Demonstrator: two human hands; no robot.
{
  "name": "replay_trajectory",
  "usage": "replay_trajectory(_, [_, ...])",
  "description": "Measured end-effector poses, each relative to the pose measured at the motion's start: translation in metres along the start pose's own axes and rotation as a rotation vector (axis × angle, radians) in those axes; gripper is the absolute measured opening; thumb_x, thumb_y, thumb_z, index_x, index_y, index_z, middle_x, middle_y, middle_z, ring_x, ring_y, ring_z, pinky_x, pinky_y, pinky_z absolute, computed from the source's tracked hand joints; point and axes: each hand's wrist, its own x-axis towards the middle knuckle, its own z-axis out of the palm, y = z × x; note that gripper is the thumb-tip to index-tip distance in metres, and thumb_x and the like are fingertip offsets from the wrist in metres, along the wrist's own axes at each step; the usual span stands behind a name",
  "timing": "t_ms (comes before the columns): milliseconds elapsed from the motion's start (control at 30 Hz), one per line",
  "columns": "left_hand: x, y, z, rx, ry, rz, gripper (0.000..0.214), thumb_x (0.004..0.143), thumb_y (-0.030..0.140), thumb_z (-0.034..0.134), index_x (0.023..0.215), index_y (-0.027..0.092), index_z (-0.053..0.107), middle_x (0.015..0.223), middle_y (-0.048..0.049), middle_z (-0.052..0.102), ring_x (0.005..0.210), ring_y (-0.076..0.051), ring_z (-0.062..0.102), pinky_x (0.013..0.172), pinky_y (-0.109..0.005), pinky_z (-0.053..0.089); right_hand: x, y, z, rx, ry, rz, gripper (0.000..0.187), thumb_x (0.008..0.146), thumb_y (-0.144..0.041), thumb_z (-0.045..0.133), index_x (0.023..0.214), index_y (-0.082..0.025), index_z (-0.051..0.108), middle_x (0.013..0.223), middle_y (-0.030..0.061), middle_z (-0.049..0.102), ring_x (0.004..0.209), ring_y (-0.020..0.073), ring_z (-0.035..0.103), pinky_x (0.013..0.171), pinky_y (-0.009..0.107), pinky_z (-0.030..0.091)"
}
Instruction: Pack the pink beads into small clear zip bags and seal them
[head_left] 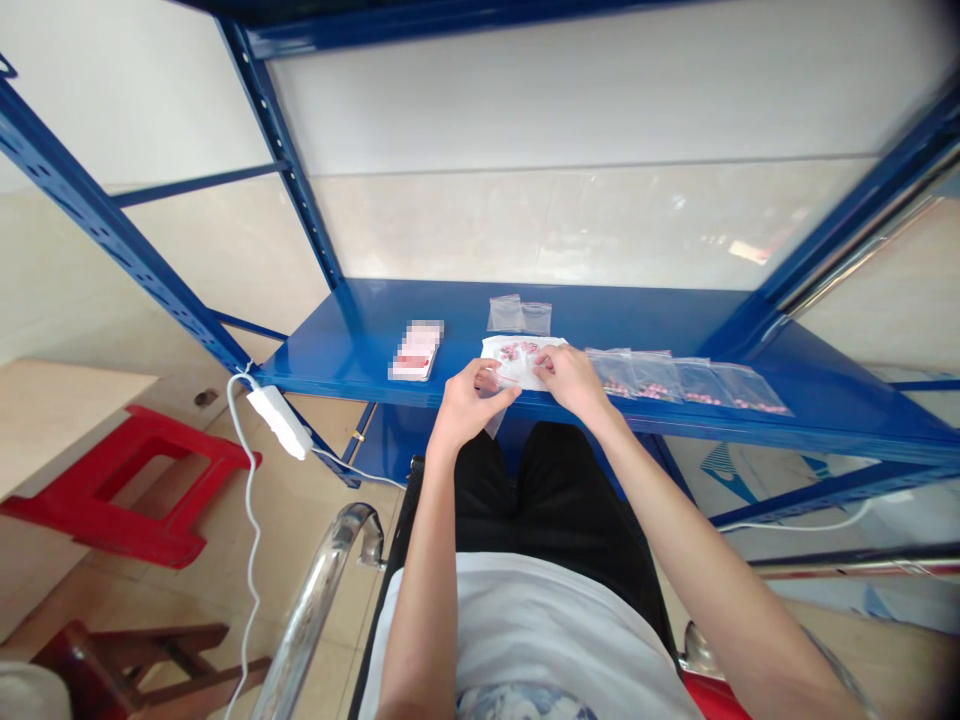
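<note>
A white sheet bearing several small pink pieces lies at the front of the blue shelf. My left hand is closed on a small clear plastic bag, which hangs partly over the shelf's edge. At the sheet's right side, my right hand has its fingertips pinched together over the sheet; whatever they hold is too small to name. Right of it, several clear zip bags with pink pieces inside lie in an overlapping row. Behind the sheet lie flat clear bags with nothing visible inside.
A blurred-out pink and white stack lies left on the blue shelf. Blue uprights frame both sides. At left, a white power strip hangs by its cord near a red stool. A metal armrest is beside my lap.
</note>
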Motion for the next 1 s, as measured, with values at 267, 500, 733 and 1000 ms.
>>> replay_trajectory(267, [-0.001,0.001,0.0,-0.002,-0.01,-0.001,0.044,0.08,0.037,0.09,0.116,0.019,0.072,0.09,-0.0025,0.077,0.085,-0.018,0.074,0.08,-0.028,0.058,0.026,0.002,-0.004,0.019,0.074,-0.048,0.022,0.099,-0.017,0.061,0.109,-0.02,0.081,0.106,0.0113,0.069,0.097,0.0254,0.067,0.091,0.033,0.048])
replay_trajectory(500, [0.0,0.002,0.0,0.016,-0.011,0.002,0.042,0.082,0.037,0.089,0.116,0.02,0.072,0.09,-0.0023,0.077,0.087,-0.018,0.075,0.082,-0.029,0.059,0.04,0.008,0.006,0.082,0.042,-0.103,0.019,0.097,-0.02,0.068,0.108,-0.023,0.084,0.108,0.0099,0.063,0.097,0.0253,0.063,0.09,0.033,0.047])
replay_trajectory(733, [0.0,-0.002,0.001,0.006,-0.016,0.006,0.044,0.082,0.039,0.089,0.117,0.02,0.072,0.09,-0.002,0.076,0.085,-0.017,0.074,0.081,-0.028,0.058,0.045,0.012,0.012,0.079,0.048,-0.107,0.018,0.098,-0.021,0.067,0.107,-0.021,0.083,0.106,0.0103,0.061,0.096,0.0254,0.063,0.091,0.033,0.047])
replay_trajectory(1000, [0.0,-0.004,-0.001,0.002,-0.009,0.001,0.043,0.081,0.039,0.09,0.116,0.02,0.071,0.09,-0.002,0.076,0.086,-0.018,0.075,0.082,-0.029,0.059,0.046,0.012,0.013,0.041,0.046,-0.079,0.016,0.098,-0.025,0.068,0.104,-0.021,0.082,0.104,0.0114,0.065,0.099,0.0271,0.064,0.091,0.035,0.047])
